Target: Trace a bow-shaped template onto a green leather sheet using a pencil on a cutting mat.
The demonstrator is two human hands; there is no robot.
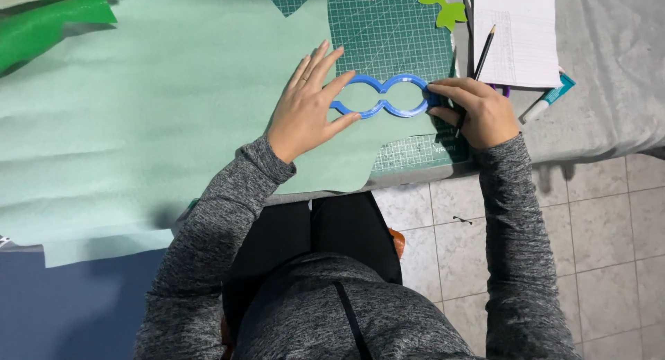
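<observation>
Grey sleeves, hands on blue stencil

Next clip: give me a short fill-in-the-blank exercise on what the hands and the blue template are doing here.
1. The left hand lies flat, holding down the ____ plastic template.
2. The template lies on a pale ____ paper sheet.
3. The right hand grips a dark pen or pencil at the template's ____ end.
4. A loose pencil rests across the ____ sheet of paper.

Missing words: blue; green; right; white
</observation>
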